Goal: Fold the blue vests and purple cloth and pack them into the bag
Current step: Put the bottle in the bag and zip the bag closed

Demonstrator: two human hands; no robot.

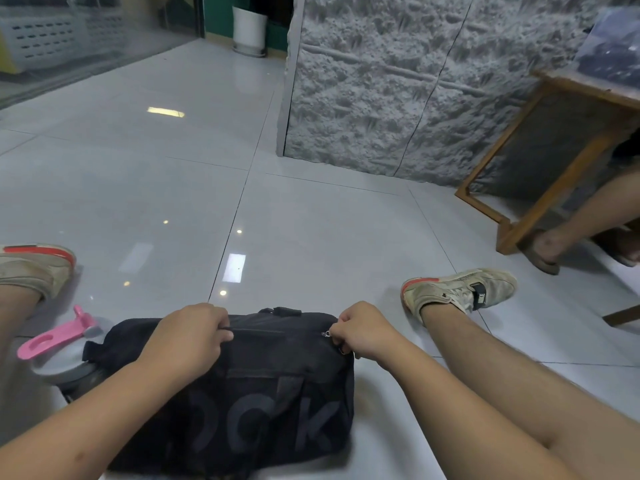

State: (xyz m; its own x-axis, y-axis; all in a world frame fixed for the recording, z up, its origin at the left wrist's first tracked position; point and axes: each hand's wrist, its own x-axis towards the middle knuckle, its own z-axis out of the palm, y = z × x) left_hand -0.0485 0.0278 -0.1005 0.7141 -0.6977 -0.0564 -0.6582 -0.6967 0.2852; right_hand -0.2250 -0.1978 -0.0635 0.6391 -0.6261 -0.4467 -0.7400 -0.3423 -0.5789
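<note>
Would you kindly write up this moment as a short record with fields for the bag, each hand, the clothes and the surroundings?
bag: black bag on the tiled floor between the person's legs
left hand: left hand grips the bag's top edge by the zip line
right hand: right hand pinches at the zipper pull near the bag's right end
clothes: no blue vests or purple cloth visible
nearby: pink handled object left of the bag; wooden table at right
</note>
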